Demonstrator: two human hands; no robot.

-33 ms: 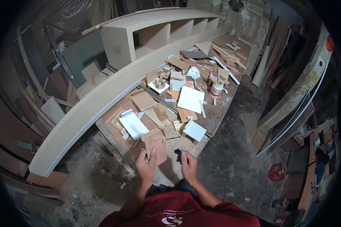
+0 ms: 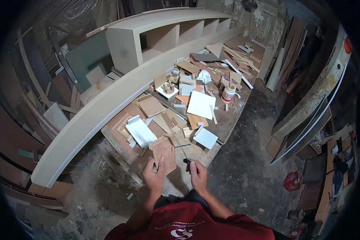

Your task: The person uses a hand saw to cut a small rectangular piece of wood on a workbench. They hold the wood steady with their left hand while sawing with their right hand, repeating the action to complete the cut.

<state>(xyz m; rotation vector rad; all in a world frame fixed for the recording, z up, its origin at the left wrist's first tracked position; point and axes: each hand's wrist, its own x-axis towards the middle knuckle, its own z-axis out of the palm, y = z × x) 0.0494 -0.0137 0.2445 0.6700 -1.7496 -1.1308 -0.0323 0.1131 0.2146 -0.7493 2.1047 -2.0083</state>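
Note:
My left hand point(image 2: 153, 178) is closed on a reddish wooden block point(image 2: 165, 155), thumb along its face; small raised pieces sit on its edges. My right hand point(image 2: 198, 176) grips a small black tool point(image 2: 187, 161) just right of the block; a thin shaft seems to extend up from it, though its tip is hard to make out. Beneath both hands is a worn workbench point(image 2: 222, 136) strewn with offcuts. A white board piece point(image 2: 140, 132) lies beyond the block, and another white piece point(image 2: 207, 138) rests toward the right edge.
A long curved board point(image 2: 88, 112) runs along the bench's left side, before an open shelf unit point(image 2: 122, 48). A white glue tub point(image 2: 228, 96) stands among several scraps. Leaning panels point(image 2: 308, 104) line the right, above a stained floor point(image 2: 244, 180) with a red item point(image 2: 293, 181).

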